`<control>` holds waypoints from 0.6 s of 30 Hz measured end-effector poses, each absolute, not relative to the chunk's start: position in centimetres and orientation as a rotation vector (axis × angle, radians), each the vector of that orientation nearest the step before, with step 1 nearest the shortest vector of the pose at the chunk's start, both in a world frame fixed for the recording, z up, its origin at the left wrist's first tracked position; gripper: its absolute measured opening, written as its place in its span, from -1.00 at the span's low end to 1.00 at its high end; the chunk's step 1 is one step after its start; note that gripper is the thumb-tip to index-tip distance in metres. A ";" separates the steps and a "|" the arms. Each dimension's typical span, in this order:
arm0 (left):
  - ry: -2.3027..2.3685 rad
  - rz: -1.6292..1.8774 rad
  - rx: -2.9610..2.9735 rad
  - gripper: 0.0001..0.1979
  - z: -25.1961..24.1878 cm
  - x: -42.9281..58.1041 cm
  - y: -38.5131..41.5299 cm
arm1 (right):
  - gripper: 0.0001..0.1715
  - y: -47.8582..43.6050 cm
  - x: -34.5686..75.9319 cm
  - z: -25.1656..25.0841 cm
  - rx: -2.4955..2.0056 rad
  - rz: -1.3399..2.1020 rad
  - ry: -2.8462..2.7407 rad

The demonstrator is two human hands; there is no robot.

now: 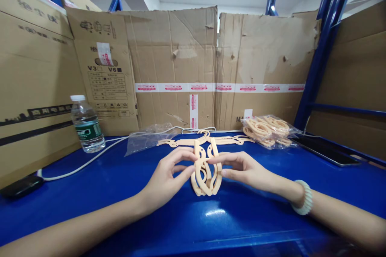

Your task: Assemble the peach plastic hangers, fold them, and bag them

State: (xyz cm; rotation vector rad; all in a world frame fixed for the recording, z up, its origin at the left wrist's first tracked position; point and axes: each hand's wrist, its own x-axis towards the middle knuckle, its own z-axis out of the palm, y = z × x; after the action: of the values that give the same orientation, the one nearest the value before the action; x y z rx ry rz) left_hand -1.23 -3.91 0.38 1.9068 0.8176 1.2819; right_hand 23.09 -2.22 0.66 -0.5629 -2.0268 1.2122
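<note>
A beige plastic folding hanger [208, 186], its arms folded together, is at the middle of the blue table between my hands. My left hand [170, 172] pinches its left side with thumb and fingers. On the right side, my right hand [243, 168] grips it the same way, thumb below and fingers above. Just beyond stands out another beige hanger [187, 142], unfolded and lying flat with its arms spread and its hook toward the back. My fingers cover part of the folded hanger.
A clear plastic bag [147, 138] lies behind my left hand, near a white cable [76, 173]. Bagged folded hangers [268, 130] and a dark phone-like slab [325, 150] are at right. A water bottle [87, 126] and a black device [22, 186] stand left. Cardboard [175, 64] walls the back.
</note>
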 end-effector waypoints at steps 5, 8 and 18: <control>0.715 1.062 1.936 -0.67 0.3 -1.2 -4.4 | -0.54 -2.3 23.2 0.8 -0.501 1.298 -2.037; 0.735 1.061 1.860 -0.66 0.3 -1.2 -4.2 | -0.53 -2.2 23.3 0.7 -0.486 1.292 -2.019; 0.685 0.900 1.976 -0.41 0.5 -1.4 -4.5 | -0.58 -3.0 23.5 1.4 -0.440 1.473 -2.044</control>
State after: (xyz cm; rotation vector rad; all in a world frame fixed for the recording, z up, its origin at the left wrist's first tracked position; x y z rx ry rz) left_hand -1.38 -4.48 0.50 1.9764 0.6854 0.8999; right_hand 23.46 -3.04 1.43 -0.4398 -2.0443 1.4731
